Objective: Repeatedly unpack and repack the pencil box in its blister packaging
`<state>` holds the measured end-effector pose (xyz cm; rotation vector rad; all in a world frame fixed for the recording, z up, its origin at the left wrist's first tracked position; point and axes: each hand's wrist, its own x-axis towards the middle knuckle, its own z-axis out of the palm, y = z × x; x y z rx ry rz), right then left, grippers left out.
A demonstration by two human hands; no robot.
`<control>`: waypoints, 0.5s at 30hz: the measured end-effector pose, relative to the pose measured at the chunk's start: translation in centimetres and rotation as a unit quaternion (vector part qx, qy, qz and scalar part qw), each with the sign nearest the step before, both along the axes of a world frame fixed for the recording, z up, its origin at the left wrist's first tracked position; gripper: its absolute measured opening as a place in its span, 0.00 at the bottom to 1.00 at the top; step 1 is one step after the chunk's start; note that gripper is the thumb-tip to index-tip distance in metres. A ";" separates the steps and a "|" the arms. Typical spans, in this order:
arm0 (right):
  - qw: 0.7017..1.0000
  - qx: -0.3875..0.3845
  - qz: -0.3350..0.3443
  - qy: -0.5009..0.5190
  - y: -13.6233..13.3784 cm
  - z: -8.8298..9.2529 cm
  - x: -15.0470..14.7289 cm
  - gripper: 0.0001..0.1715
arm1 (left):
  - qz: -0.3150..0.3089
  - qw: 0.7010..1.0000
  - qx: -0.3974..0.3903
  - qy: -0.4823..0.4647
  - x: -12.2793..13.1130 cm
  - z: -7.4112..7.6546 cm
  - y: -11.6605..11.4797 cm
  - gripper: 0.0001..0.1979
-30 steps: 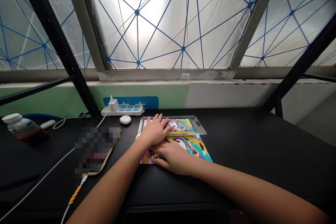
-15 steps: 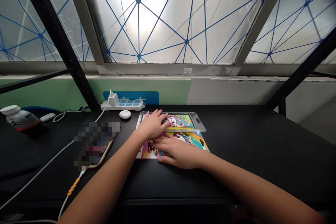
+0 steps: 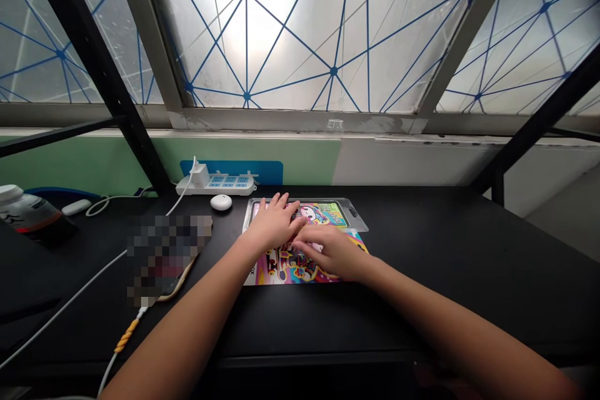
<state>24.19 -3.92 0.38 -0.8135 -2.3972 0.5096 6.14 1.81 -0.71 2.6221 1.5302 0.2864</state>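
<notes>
My left hand (image 3: 275,223) lies flat with its fingers spread over a clear plastic blister tray (image 3: 357,220). A bright printed insert with a cartoon figure shows inside the tray. Nearer to me lies a colourful printed backing card (image 3: 281,267), partly covered by the tray and my hands. Over the card my right hand (image 3: 335,253) is bent, its fingers drawn together with the thumb beside the tray's near edge. What its fingertips hold, if anything, is hidden.
A blurred-out phone (image 3: 166,262) with a charging cable (image 3: 125,336) lies at the left. Behind it are a small white oval case (image 3: 220,202) and a power strip (image 3: 229,184). A white-capped bottle (image 3: 28,219) lies at far left on the black desk (image 3: 445,250).
My right hand has risen off the card and curled its fingers, uncovering more of the print. My left hand stays on the tray. The view has shifted slightly.
</notes>
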 end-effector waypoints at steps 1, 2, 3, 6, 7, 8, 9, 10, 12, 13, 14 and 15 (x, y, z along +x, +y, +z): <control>0.999 0.027 -0.033 0.010 0.5 0.2 0.4 0.19 | -0.001 1.000 -0.002 -0.001 0.0 0.1 -0.1 0.31; 0.997 0.048 -0.067 0.013 1.1 0.4 1.0 0.20 | -0.001 1.000 -0.004 -0.003 0.0 0.1 -0.1 0.32; 0.993 0.060 -0.098 0.010 1.9 0.5 1.6 0.20 | -0.001 1.000 -0.004 -0.005 0.0 0.2 -0.2 0.32; 0.982 0.065 -0.165 -0.061 4.2 0.7 3.8 0.18 | 0.000 1.000 -0.007 -0.009 0.0 0.3 -0.2 0.33; 0.977 0.060 -0.177 -0.100 5.0 0.6 4.4 0.18 | 0.000 1.000 -0.007 -0.009 0.0 0.3 -0.2 0.33; 0.971 0.051 -0.190 -0.136 5.8 0.4 4.9 0.20 | 0.001 1.000 -0.005 -0.009 0.0 0.3 -0.2 0.33; 0.965 0.041 -0.199 -0.168 6.5 0.3 5.4 0.22 | 0.001 1.000 -0.004 -0.009 0.0 0.3 -0.2 0.33; 0.959 0.028 -0.205 -0.193 7.1 0.1 5.7 0.24 | 0.002 1.000 -0.003 -0.009 0.0 0.3 -0.2 0.33; 0.953 -0.002 -0.202 -0.227 8.0 0.1 5.9 0.26 | 0.001 1.000 -0.004 -0.009 0.0 0.3 -0.2 0.33; 0.952 -0.014 -0.193 -0.239 8.4 0.2 6.0 0.27 | 0.000 1.000 -0.005 -0.010 0.0 0.3 -0.2 0.33; 0.951 -0.023 -0.184 -0.247 8.7 0.5 5.9 0.28 | 0.000 1.000 -0.006 -0.010 0.0 0.4 -0.2 0.33; 0.951 -0.032 -0.175 -0.254 9.0 0.8 5.9 0.30 | 0.001 1.000 -0.007 -0.011 -0.1 0.4 -0.2 0.33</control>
